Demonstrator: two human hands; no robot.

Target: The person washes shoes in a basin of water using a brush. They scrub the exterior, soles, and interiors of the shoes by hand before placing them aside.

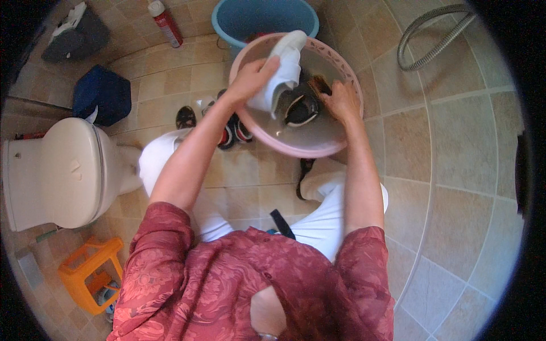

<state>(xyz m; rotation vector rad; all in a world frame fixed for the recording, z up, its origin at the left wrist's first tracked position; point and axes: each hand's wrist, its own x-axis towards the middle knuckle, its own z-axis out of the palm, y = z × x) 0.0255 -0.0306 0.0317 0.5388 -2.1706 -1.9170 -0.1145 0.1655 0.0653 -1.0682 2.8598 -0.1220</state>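
Observation:
A pink basin (267, 136) with a pierced rim holds cloudy water. Over its left side my left hand (254, 81) grips a white shoe (286, 63), tilted with one rounded end up toward the far rim. At the basin's right side my right hand (342, 102) is closed around a brush (320, 84) with brown bristles. The brush is apart from the white shoe. Between my hands a dark shoe (301, 111) with a pale edge around its opening lies in the water.
A blue tub (264, 23) stands behind the basin. Several dark and red shoes (226, 136) are on the tiles to its left. Farther left are a toilet (74, 170), a dark blue bin (101, 95), a red spray can (166, 24) and an orange stool (85, 273). A shower hose (406, 45) hangs right.

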